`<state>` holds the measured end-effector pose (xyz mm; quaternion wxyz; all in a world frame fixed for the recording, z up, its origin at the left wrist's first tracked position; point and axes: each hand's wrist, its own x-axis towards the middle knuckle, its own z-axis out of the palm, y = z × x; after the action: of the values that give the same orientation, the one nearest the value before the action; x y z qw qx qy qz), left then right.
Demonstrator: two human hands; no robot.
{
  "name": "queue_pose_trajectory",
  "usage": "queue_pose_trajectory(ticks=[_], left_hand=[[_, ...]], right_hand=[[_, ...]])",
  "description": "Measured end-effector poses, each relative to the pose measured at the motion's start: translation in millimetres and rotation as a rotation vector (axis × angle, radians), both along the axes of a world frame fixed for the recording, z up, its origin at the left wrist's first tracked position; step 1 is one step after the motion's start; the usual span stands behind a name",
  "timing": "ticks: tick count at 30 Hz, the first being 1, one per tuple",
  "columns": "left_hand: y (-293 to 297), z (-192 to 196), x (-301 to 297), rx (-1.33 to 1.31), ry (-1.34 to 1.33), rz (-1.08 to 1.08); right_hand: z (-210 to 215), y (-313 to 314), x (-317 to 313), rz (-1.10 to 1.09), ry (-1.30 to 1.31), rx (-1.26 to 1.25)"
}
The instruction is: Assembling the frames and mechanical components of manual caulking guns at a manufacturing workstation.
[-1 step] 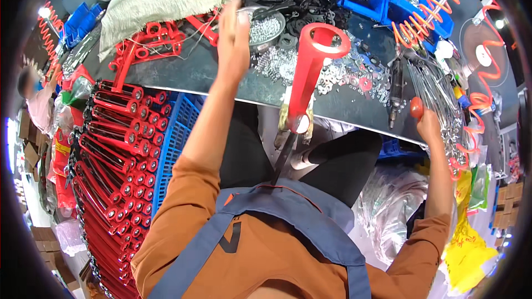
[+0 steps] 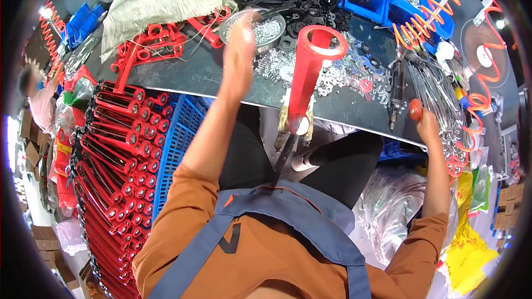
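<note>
"What is held by the right grip (image 2: 428, 125)?"
"A red knob (image 2: 415, 109) is clasped, just off the front edge of the bench (image 2: 188, 75)."
"And by the left grip (image 2: 239, 58)?"
"That cannot be told; its fingers are blurred beside the metal bowl (image 2: 227, 29)."
"Where is the red tube (image 2: 306, 80) seen?"
"Between the hands, slightly tilted, its ringed end uppermost."

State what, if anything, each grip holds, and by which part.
The right grip holds a red-ended object near its rounded end; the rest is hidden. Whether the blurred left grip holds anything cannot be told.
</note>
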<state>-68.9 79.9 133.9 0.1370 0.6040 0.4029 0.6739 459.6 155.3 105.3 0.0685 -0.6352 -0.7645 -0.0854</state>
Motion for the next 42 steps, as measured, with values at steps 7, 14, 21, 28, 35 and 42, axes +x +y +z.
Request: queue_pose_trajectory(ticks=[7, 14, 21, 28, 35, 42], left_hand=[[-55.2, -71.4, 81.8, -0.213, -0.163, -0.472], [-100.7, 50.9, 24.6, 0.02, -0.724, -0.577], [-112.3, 44.2, -20.7, 0.185, -0.912, -0.686], [-109.7, 29.1, 25.3, 0.092, -0.824, -0.745], [-72.2, -89.7, 77.0, -0.054, 0.035, -0.269], [-42.4, -74.0, 86.0, -0.088, -0.137, -0.317]], right_hand=[[-9.2, -73.1, -134.4, 0.299, 0.471, 0.159], [-136.4, -180.4, -255.6, 0.758, 0.783, -0.17], [-66.1, -201.4, -275.3, 0.282, 1.598, -0.771], [-9.7, -161.4, -295.6, 0.703, 1.487, -0.607], [-66.8, -45.3, -298.2, 0.58, 0.6, 0.133], [-42.5, -56.1, -301.0, 0.397, 0.956, 0.005]])
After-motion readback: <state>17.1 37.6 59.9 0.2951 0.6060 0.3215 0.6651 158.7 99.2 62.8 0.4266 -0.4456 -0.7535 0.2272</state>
